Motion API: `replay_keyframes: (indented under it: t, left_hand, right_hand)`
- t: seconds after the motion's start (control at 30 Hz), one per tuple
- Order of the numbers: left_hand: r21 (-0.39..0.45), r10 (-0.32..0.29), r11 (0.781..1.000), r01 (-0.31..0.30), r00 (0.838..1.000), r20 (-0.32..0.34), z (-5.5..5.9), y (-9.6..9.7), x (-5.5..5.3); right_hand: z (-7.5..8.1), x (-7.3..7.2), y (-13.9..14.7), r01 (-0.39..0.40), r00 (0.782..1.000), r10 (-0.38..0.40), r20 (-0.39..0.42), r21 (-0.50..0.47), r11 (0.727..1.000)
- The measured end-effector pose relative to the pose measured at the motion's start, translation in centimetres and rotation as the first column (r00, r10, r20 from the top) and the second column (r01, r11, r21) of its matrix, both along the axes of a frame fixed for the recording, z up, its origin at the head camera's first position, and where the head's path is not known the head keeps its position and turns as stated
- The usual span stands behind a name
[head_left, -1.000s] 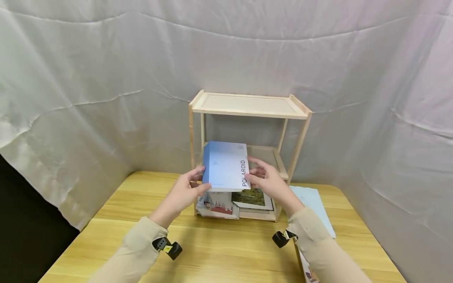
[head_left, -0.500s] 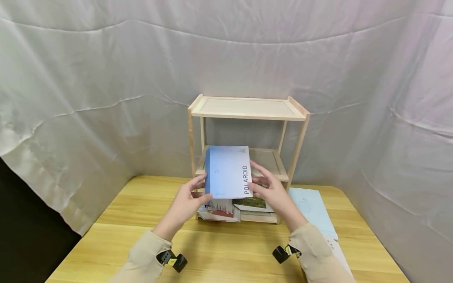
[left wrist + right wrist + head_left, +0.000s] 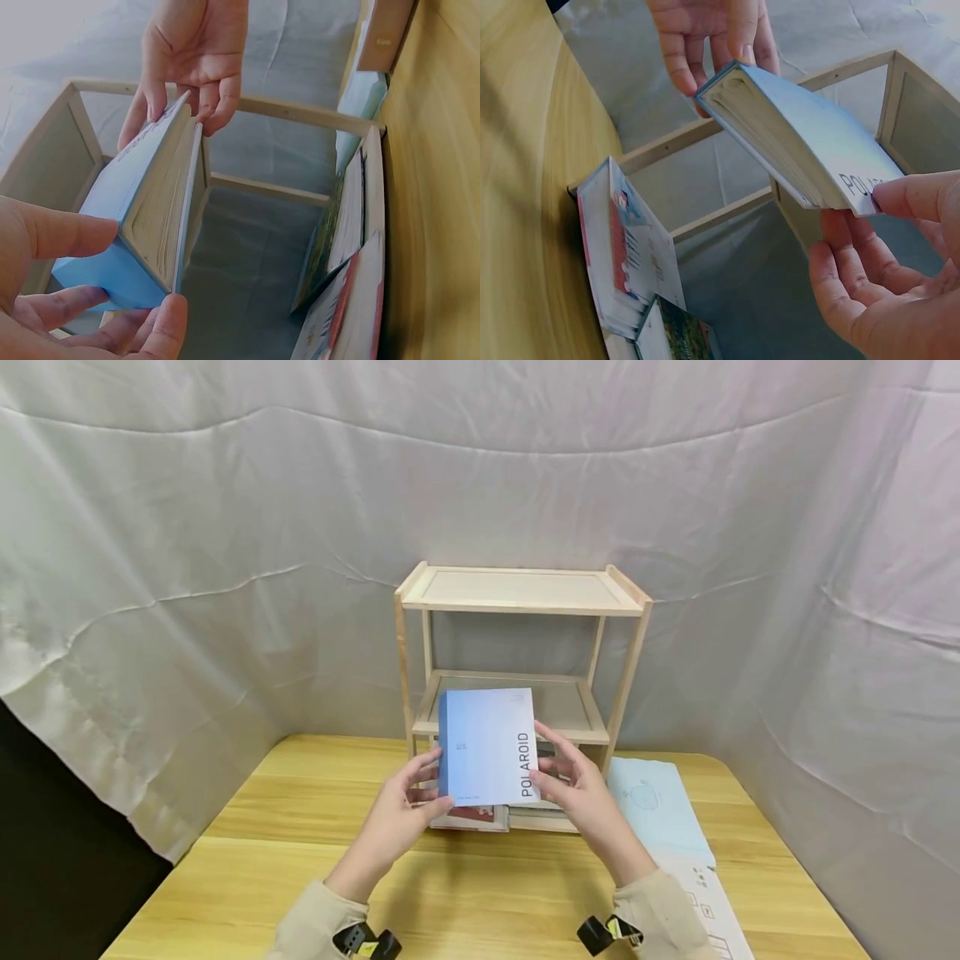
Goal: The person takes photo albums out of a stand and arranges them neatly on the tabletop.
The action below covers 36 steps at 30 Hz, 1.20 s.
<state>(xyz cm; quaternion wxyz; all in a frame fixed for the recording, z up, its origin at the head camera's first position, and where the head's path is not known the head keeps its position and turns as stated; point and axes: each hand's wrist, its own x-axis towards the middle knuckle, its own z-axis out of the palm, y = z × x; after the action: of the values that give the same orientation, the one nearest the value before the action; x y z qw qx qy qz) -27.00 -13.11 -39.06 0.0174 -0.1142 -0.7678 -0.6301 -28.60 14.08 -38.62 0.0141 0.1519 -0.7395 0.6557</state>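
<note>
A thick blue-and-white book (image 3: 487, 746) marked POLAROID is held between both hands, in front of the wooden shelf. My left hand (image 3: 400, 817) grips its blue spine side, thumb on the cover and fingers beneath, as the left wrist view shows the spine (image 3: 112, 274) close up. At the opposite edge my right hand (image 3: 581, 789) pinches the book near the printed word, thumb on top. The right wrist view shows the page block (image 3: 769, 139) between the covers. The book is tilted with its cover facing up toward me.
The pale wooden rack (image 3: 525, 592) has a top board, a middle shelf (image 3: 558, 703) and a lower level. Down there, books (image 3: 630, 251) lie partly hidden behind the held one. A light blue book (image 3: 656, 802) and a white printed item (image 3: 708, 902) lie at right.
Both hands have drawn the book back toward me and lower in the head view, away from the rack. The middle shelf shows more now. Both hands keep their hold.
</note>
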Motion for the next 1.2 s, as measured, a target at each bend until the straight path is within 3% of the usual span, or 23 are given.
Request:
replay_keyframes:
  t: [0.43, 0.9, 1.2]
  left_hand:
    - [0.048, -0.028, 0.998, 0.027, 0.999, 0.025, -1.2, 0.1, 1.2]
    - [-0.023, -0.082, 0.996, 0.081, 0.997, -0.008, -2.4, 0.3, 2.5]
    - [-0.019, -0.104, 0.994, 0.104, 0.995, -0.002, -3.3, 0.5, 3.4]
  right_hand:
    - [-0.7, 2.2, 0.1, 0.015, 0.997, -0.015, 0.076, -0.007, 1.0]
    - [-2.1, 3.6, 0.4, 0.027, 0.994, -0.025, 0.104, -0.021, 0.999]
    - [-3.3, 4.6, 0.5, 0.045, 0.992, -0.042, 0.119, -0.02, 0.999]
